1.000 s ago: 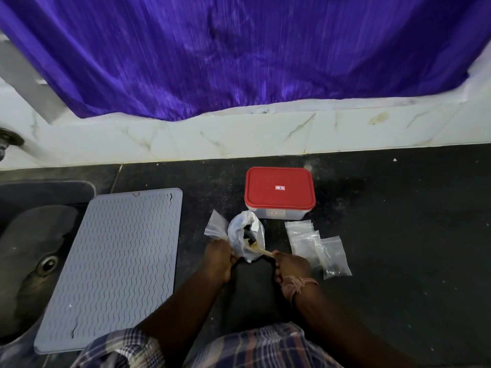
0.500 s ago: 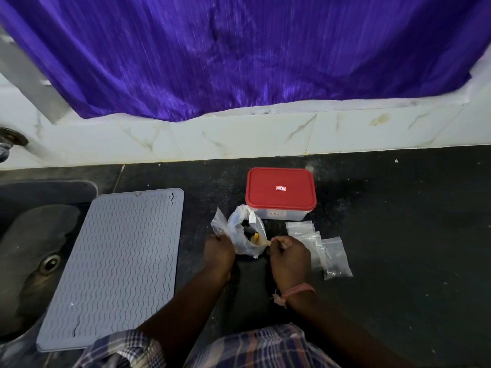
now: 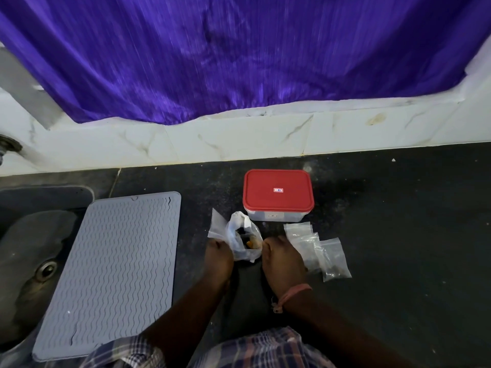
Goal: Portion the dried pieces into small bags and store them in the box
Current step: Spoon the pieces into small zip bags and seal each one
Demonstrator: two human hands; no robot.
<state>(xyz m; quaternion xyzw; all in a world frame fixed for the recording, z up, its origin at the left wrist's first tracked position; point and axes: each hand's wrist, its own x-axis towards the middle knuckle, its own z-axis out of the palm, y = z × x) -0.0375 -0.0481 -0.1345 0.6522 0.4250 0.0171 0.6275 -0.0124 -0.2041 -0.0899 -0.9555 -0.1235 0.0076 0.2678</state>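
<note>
At the far left lies the sink (image 3: 32, 251), and beside it the grey ribbed mat (image 3: 111, 272) on the dark bench (image 3: 398, 248). My left hand (image 3: 219, 257) is curled, pinching an empty small bag (image 3: 217, 227) by its lower edge so it stands up. Just to its right sits the crumpled supply bag (image 3: 243, 241), mouth gaping, with the dried pieces (image 3: 249, 241) dark and orange inside. My right hand (image 3: 281, 261) is curled at that mouth; whether its fingertips have a piece pinched I cannot tell, since the knuckles hide them. Behind the supply bag stands the box (image 3: 277, 199), its red lid on. To the right lie the filled small bags (image 3: 321, 252), overlapping, touching my right hand.

I judge I am mid-portioning: drawing pieces out to drop into the bag in my left hand. Next I need its mouth spread open, which thin film resists, then a short carry across. The box lid must come off before anything is stored.
</note>
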